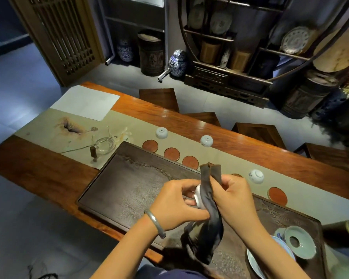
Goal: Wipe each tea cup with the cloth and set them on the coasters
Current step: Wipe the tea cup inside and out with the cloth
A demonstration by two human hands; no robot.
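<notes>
Your left hand (176,202) grips white cup (198,197) over tray (117,190); right hand (235,195) pinches dark cloth (207,200) round it. Three cups (161,132) inverted on runner, beside coasters (150,146), none seated. Wiping barely begun, all placements left

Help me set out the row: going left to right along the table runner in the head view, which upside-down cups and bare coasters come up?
Cup → coaster → coaster → coaster → cup → cup → coaster.
</notes>
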